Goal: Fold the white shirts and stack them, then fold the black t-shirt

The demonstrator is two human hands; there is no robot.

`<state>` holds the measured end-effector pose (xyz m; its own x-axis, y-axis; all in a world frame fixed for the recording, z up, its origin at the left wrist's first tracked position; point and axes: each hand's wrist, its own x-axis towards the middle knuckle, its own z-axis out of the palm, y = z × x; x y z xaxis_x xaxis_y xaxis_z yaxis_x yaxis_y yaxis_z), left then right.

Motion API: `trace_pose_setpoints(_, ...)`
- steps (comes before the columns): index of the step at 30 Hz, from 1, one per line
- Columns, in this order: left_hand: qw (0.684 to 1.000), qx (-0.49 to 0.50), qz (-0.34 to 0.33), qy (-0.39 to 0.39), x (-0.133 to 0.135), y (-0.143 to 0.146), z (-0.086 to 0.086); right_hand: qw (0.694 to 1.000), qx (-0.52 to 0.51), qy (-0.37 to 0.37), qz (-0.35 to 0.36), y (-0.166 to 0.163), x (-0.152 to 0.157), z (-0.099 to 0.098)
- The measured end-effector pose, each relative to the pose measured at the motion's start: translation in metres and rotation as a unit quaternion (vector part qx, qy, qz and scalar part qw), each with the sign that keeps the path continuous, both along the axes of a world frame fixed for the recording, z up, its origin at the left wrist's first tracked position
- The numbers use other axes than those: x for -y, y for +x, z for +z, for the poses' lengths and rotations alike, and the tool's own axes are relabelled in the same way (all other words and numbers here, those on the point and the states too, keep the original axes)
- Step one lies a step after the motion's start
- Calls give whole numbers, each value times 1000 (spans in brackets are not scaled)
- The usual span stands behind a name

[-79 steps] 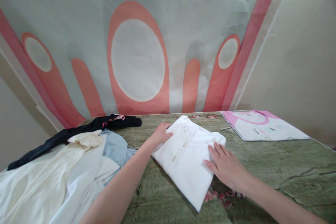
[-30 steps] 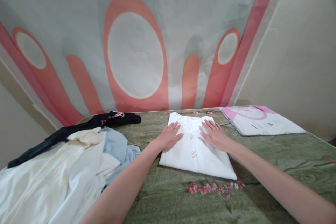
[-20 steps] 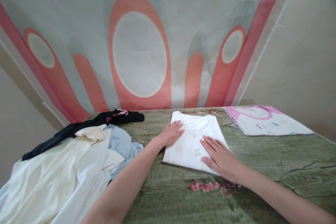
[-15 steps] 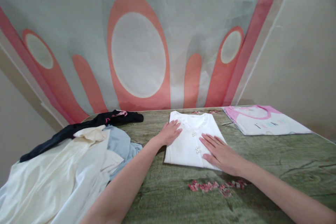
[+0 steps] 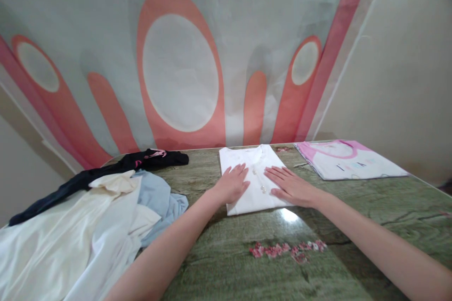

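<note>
A folded white top (image 5: 256, 190) with shiny button-like ornaments down its front lies flat on the table, its neckline toward the far edge. My left hand (image 5: 232, 185) rests flat on its left side, fingers stretched out. On its right side lies my right hand (image 5: 292, 186), also flat with the fingers extended. Neither hand grips the cloth. Parts of the top's two sides are hidden under my hands.
A folded pink-and-white shirt (image 5: 353, 160) with printed letters lies at the far right of the table (image 5: 219, 263). To the left is a loose heap of cream and white clothes (image 5: 70, 235), a light blue garment (image 5: 155, 197) and a black garment (image 5: 116, 167). A patterned wall covering (image 5: 233, 33) rises behind.
The white top has shifted slightly away from me and turned a little. My right hand has moved with it, up and left, and my left hand sits further onto its front.
</note>
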<state>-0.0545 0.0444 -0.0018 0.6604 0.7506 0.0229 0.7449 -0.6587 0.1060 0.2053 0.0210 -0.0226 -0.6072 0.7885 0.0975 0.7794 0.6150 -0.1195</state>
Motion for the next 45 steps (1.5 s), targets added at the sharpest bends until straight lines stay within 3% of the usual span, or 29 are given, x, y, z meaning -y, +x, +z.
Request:
trace_pose_setpoints(4,997,-23,-55,-58,24,14,9,1000,-15,-5,10,-4,24,6)
trace_pose_setpoints(7,995,-36,-50,-79,31,18,9,999,-13,-19,26,-7,46,4)
trace_pose_setpoints(16,996,-24,-41,-78,29,18,2,999,-43,-19,16,-10,66,6)
trace_pose_setpoints(22,996,-13,-43,-78,28,18,0,996,-46,-53,61,-13,79,13)
trace_pose_setpoints(32,995,-23,-46,-83,28,17,3,996,-45,-58,51,-6,75,17)
trace_pose_setpoints(38,997,4,-4,-71,15,11,-4,997,-46,-21,-51,18,64,-1)
trace_pose_setpoints(45,997,27,-12,-75,-1,1,-14,996,-50,-37,-69,22,60,-10)
